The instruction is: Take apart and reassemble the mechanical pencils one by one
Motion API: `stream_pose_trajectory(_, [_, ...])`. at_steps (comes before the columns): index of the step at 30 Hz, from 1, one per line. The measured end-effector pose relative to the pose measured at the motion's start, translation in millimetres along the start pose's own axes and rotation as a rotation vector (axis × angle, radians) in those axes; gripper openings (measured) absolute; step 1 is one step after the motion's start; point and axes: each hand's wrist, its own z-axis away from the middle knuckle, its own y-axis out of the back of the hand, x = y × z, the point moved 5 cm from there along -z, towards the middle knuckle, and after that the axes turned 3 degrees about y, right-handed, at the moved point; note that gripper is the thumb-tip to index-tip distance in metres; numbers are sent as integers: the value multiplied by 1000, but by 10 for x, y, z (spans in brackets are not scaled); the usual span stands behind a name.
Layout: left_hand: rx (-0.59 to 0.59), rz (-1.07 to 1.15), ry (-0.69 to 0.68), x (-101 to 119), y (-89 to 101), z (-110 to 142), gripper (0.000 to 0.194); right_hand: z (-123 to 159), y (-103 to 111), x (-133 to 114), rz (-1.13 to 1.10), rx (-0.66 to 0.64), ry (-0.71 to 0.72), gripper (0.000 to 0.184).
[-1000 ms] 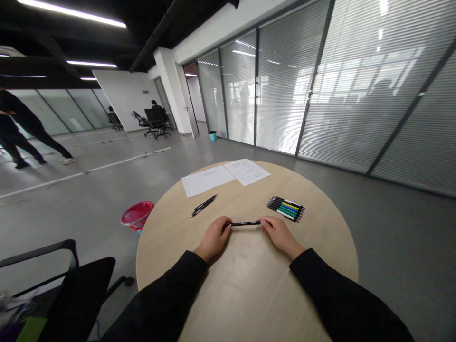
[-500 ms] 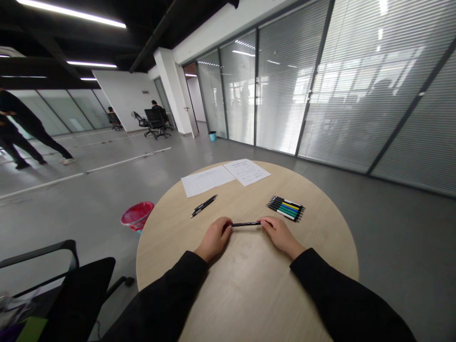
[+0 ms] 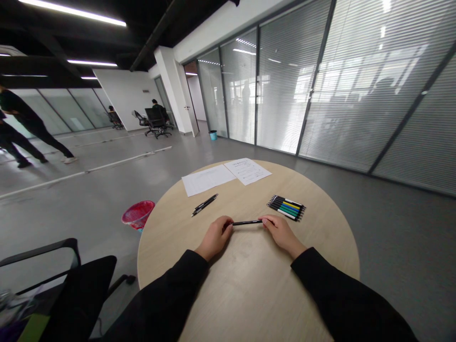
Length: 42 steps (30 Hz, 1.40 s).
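A thin black pen (image 3: 247, 222) lies level between my two hands, just above the round wooden table (image 3: 249, 285). My left hand (image 3: 215, 236) is closed on its left end and my right hand (image 3: 280, 232) is closed on its right end. Both wrists rest on the tabletop. A row of several pens (image 3: 287, 207) with black, yellow, blue, green and white barrels lies just beyond my right hand. Two black pens (image 3: 204, 204) lie side by side beyond my left hand.
Two white sheets (image 3: 207, 179) (image 3: 248, 170) lie at the table's far edge. A black office chair (image 3: 71, 289) stands at my left, a red basket (image 3: 138, 214) on the floor behind it. A person (image 3: 24, 128) walks far left; glass walls with blinds run along the right.
My hands and the pen stay as they were. The person at far left has stepped a little further left.
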Motion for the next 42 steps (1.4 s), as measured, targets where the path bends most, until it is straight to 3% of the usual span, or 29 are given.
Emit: stream_pose_trajectory(42, [56, 93, 70, -101, -12, -18, 18, 8, -32, 108, -131, 68, -64, 23])
